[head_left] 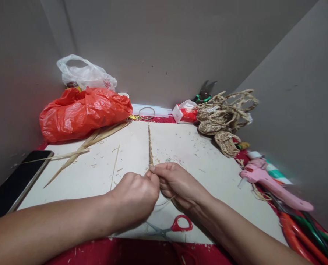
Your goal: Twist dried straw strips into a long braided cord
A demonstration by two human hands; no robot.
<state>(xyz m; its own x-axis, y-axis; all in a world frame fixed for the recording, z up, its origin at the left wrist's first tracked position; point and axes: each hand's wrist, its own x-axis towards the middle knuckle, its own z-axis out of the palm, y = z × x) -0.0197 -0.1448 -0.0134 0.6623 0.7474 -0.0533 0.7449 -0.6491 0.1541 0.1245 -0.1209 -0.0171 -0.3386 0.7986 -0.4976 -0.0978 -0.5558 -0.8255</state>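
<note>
A thin braided cord of dried plant fibre (150, 145) lies lengthwise on the white board, its near end between my hands. My left hand (136, 191) is closed in a fist-like pinch at that end. Beside and touching it, my right hand (177, 182) pinches the cord with thumb and forefinger, its other fingers curled under. A thin loose strand (165, 202) sticks out below the hands. The exact grip of the left fingers on the fibre is partly hidden. Scissors with red handles (165, 232) lie just below my hands.
A red plastic bag (83, 114), dried fibre strips (78, 152) and a phone (17, 184) are at left. Coiled braided rope (221, 114), a pink glue gun (274, 184) and red-handled pliers (296, 232) line the right. Fibre scraps litter the white board (213, 206). Walls stand close around.
</note>
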